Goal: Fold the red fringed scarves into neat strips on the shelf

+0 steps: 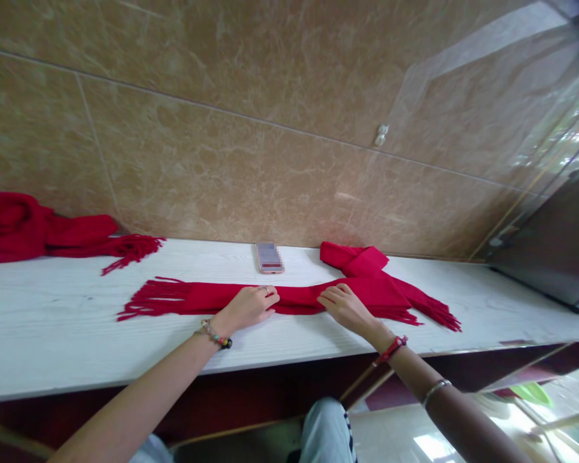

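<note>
A red fringed scarf (296, 300) lies stretched lengthwise along the white tabletop, folded into a narrow strip, with tassels at its left end. My left hand (251, 305) is on the strip near its middle, fingers curled and gripping the cloth. Farther right, my right hand (344, 307) pinches the same strip with bent fingers. Between the hands the fabric sags slightly in a shallow fold. Behind my right hand, a second folded stretch of red cloth (351, 257) meets the strip, with fringe beyond; whether it is the same scarf I cannot tell.
Another red scarf (14, 228) is heaped at the far left against the tiled wall (222, 167). A phone (270, 258) lies behind the strip, near the wall. The white table (77, 347) has its front edge close to my knees. A dark grey box-like object (549, 244) stands at the right.
</note>
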Demonstrator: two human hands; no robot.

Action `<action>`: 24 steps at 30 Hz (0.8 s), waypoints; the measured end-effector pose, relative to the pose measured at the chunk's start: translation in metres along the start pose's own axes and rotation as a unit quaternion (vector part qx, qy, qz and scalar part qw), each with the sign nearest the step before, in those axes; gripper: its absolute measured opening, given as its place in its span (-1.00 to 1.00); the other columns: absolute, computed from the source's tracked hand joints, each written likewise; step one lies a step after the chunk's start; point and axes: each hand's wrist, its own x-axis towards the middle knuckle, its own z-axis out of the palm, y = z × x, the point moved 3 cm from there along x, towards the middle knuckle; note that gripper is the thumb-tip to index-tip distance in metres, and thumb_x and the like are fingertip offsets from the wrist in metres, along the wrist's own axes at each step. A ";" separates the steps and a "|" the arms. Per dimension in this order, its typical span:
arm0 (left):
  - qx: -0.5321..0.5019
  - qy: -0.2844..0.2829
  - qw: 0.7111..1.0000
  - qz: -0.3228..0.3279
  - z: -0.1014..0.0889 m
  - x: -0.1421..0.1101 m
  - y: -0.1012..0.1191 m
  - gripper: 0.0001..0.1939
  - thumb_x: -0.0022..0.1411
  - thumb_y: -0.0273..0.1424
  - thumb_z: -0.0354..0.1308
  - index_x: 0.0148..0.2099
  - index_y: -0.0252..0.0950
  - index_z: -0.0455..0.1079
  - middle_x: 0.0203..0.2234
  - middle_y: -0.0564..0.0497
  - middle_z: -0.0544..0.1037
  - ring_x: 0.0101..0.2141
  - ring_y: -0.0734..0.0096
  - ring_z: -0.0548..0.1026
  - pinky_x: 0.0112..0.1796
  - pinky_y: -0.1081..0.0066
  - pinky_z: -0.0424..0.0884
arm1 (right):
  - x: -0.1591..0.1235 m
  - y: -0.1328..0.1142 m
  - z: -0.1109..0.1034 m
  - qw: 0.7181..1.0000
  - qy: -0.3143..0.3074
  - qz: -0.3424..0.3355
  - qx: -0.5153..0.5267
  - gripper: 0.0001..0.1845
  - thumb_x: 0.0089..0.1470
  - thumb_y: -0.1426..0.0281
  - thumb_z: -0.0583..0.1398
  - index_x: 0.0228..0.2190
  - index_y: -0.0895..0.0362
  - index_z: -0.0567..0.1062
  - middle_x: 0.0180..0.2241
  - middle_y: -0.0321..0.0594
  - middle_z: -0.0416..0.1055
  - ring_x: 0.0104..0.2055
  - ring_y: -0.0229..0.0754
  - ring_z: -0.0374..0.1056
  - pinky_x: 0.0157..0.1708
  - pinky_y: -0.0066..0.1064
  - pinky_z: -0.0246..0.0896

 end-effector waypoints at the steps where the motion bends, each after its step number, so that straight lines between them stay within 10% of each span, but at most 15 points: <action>1: 0.002 -0.007 1.000 0.005 0.001 0.000 0.000 -0.84 0.15 -0.44 0.08 -0.17 -0.28 0.29 -0.27 0.01 0.44 -0.32 0.41 0.43 -0.34 0.47 0.33 | 0.004 -0.006 -0.001 1.000 -0.006 -0.005 -0.013 -0.75 0.16 0.50 -0.03 -0.22 0.20 0.42 -0.34 -0.11 0.39 -0.25 -0.15 0.25 -0.25 -0.29 0.07; 14: -0.004 -0.003 1.000 0.017 0.003 -0.002 0.000 -0.70 0.19 -0.27 0.06 -0.06 -0.28 0.25 -0.23 -0.06 0.43 -0.27 0.34 0.44 -0.30 0.42 0.34 | 0.031 -0.022 0.015 0.996 0.041 0.041 0.068 -0.76 0.17 0.48 -0.02 -0.35 0.20 0.44 -0.48 -0.21 0.38 -0.39 -0.23 0.24 -0.29 -0.35 0.02; 24: 0.043 -0.039 0.998 0.022 0.008 0.001 -0.001 -0.81 0.15 -0.65 -0.03 -0.21 -0.36 0.30 -0.40 -0.03 0.47 -0.34 0.34 0.44 -0.36 0.43 0.34 | 0.037 -0.022 0.013 0.997 0.014 0.035 0.065 -0.84 0.13 0.47 0.05 -0.30 0.19 0.42 -0.38 -0.16 0.40 -0.30 -0.18 0.24 -0.26 -0.32 0.01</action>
